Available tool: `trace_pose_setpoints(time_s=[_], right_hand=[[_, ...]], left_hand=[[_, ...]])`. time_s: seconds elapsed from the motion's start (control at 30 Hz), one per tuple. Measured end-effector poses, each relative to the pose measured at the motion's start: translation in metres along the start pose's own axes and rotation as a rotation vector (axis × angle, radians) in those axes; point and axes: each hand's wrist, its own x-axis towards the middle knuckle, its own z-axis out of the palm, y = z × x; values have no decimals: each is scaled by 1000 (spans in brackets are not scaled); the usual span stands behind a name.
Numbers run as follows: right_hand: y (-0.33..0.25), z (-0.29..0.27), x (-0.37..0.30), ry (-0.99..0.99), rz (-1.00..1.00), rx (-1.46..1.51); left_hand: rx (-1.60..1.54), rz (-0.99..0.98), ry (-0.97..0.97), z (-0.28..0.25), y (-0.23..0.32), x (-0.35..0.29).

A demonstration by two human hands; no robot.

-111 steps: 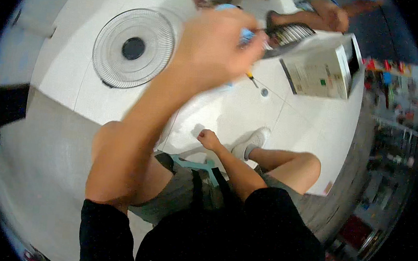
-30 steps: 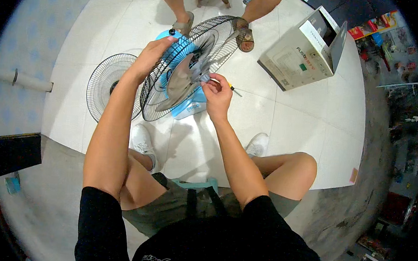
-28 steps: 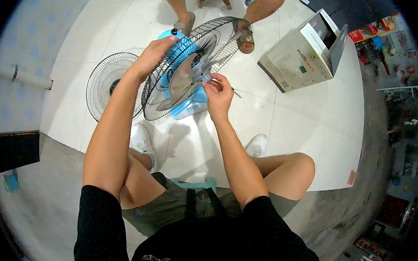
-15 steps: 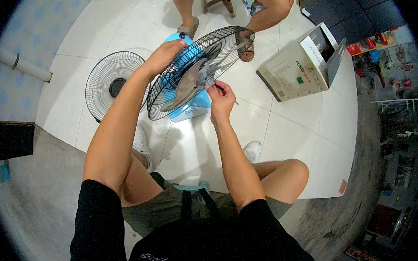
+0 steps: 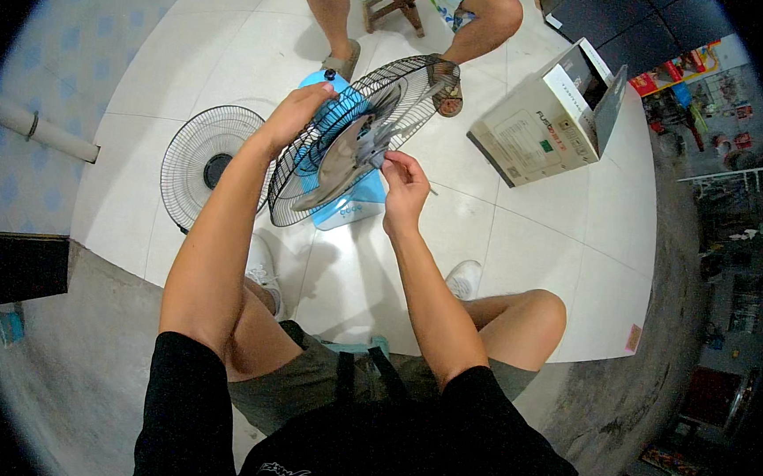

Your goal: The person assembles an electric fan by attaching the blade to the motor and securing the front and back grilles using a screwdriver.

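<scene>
An electric fan stands tilted in front of me, with its black wire rear guard [image 5: 286,187] round a grey translucent fan blade [image 5: 329,168]. Blue housing [image 5: 315,79] shows behind the guard, and the blue base [image 5: 353,208] is below. My left hand [image 5: 298,115] is closed over the upper left of the guard, fingers reaching to the housing. At the blade's centre, my right hand [image 5: 405,187] pinches the grey hub [image 5: 375,159] between thumb and fingers. A thin stub sticks out beyond that hand; its kind is unclear.
A round black front fan guard [image 5: 214,171] lies on the tiles at the left. An open cardboard box [image 5: 531,129] stands at the right. Opposite me, a person in patterned shorts sits on a low wooden stool [image 5: 396,11], a sandalled foot [image 5: 447,90] close behind the fan.
The view has shifted slightly, so the scene sits a little lower. Both hands keep their places on the fan, with the right fingers still at the hub.
</scene>
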Motion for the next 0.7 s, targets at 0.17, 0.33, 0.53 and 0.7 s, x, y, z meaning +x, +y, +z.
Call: trace_pose_setpoints(time_s=[0.17,0.33,0.53,0.7], right_hand=[[-11,1,-9,-3,-38,107],[-19,3,-10,15,-61,186],[-7,-10,-4,49,23,182],[-14,-7,-12,-40,127,138]], left_hand=[[-11,-28,10,2,7,-4],[-23,-26,11,0,10,-4],[-20,-44,6,1,7,-1],[-28,-68,-11,-2,8,-5]])
